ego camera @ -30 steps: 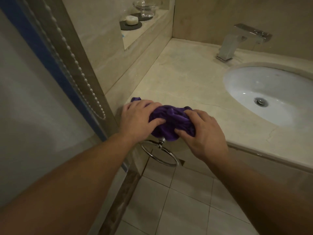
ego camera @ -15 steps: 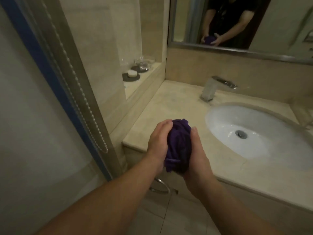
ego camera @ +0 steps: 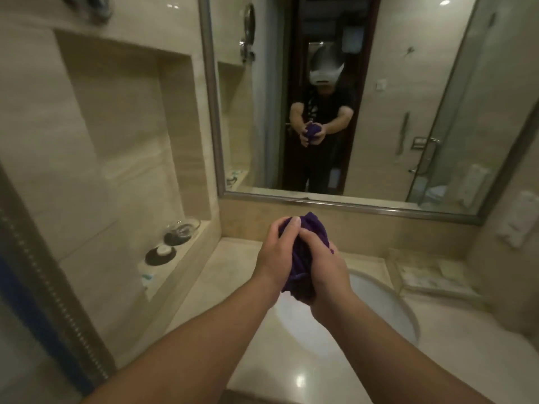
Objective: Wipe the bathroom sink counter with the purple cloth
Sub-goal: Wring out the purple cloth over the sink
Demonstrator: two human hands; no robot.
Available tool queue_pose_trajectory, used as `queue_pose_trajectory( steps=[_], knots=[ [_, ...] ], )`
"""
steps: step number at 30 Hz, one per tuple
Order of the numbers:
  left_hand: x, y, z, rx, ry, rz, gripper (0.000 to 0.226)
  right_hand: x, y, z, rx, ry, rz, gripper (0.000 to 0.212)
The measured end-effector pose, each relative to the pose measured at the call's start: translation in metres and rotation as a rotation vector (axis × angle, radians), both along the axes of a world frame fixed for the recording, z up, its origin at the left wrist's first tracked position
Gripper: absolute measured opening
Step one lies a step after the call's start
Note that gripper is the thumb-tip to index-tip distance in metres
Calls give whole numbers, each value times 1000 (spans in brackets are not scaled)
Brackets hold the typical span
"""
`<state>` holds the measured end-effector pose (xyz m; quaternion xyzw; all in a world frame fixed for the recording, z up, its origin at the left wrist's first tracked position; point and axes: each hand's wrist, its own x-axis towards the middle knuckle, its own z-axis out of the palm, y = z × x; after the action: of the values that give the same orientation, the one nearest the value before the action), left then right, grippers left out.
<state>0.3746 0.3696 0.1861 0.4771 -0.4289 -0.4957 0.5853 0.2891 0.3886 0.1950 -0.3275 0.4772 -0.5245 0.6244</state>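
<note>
Purple terry-like fabric, bunched into a tall wad — the purple cloth [ego camera: 303,258] is held in the air between both hands, in front of the chest and above the basin, touching no surface. The left hand [ego camera: 277,252] wraps the wad from its left side with the fingers curled over the upper part; the right hand [ego camera: 323,275] clasps it from the right and slightly lower, its fingers folded into the fabric. Both grips are closed on the cloth, so neither hand is free.

The wad's long axis runs roughly upright, its crown pointing toward the steel-framed wall mirror [ego camera: 350,204] and its loose lower end hanging toward the white oval sink bowl [ego camera: 379,310]. The beige polished stone counter [ego camera: 227,275] lies below and to either side of the hands, well apart from the cloth; the open stretch on the left is nearer the left hand. A recessed wall shelf [ego camera: 186,252] at far left carries a round black dish with a white soap bar [ego camera: 162,253] and a clear glass dish [ego camera: 182,228].

Judgement: the cloth is being gathered into a wiping pad, and no wiping contact has begun; the coming move calls for lowering the wad onto the stone.
</note>
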Motion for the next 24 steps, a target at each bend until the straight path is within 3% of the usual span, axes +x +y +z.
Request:
queue_pose_trajectory(
  steps=[7, 12, 18, 24],
  knots=[
    [-58, -36, 81, -57, -101, -194, 52, -78, -32, 69, -132, 140, -159, 21],
    [-92, -55, 111, -171, -306, -186, 86, -102, -72, 99, -34, 130, -165, 45],
    [-114, -100, 119, -329, -482, 7, 69, -103, -121, 112, 28, -139, -175, 65],
    [-127, -170, 120, -407, -506, 147, 39, -102, -178, 118, 15, -269, -189, 63]
  ],
)
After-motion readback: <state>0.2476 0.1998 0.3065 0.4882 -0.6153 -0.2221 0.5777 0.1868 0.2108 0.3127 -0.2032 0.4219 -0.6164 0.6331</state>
